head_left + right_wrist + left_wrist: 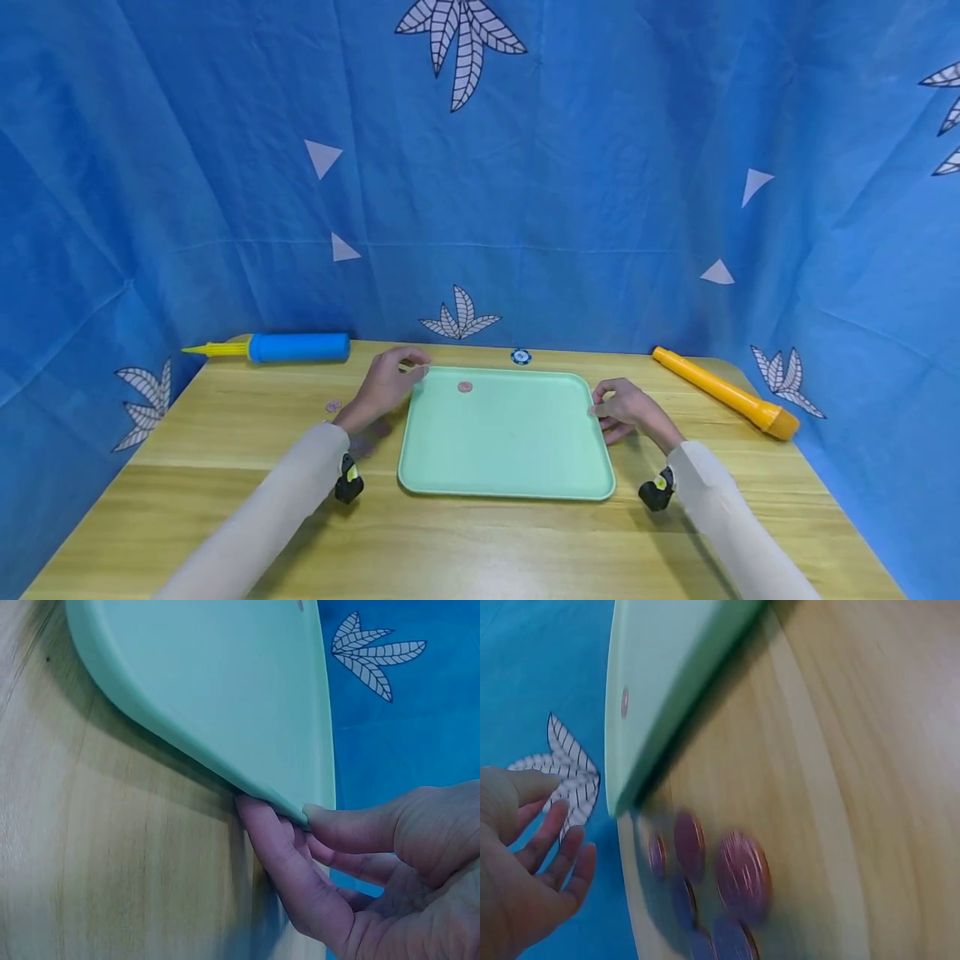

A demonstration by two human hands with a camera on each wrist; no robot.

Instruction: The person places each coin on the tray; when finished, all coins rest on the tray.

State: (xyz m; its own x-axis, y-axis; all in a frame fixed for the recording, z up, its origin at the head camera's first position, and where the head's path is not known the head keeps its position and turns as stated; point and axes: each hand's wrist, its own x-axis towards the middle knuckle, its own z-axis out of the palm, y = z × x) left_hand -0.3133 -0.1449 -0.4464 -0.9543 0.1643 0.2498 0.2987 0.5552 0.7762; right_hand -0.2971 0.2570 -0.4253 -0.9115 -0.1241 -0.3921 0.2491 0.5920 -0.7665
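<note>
A mint-green tray lies in the middle of the wooden table, with one pink chip near its far edge. My right hand pinches the tray's right rim, thumb on top and fingers underneath, as the right wrist view shows. My left hand hovers at the tray's far left corner with its fingers spread and holds nothing. Several pink and purple chips lie in a blurred heap on the table beside the tray's left edge.
A blue and yellow hand pump lies at the back left, an orange tube at the back right. A blue chip sits behind the tray and a pink chip left of it. Blue cloth walls surround the table.
</note>
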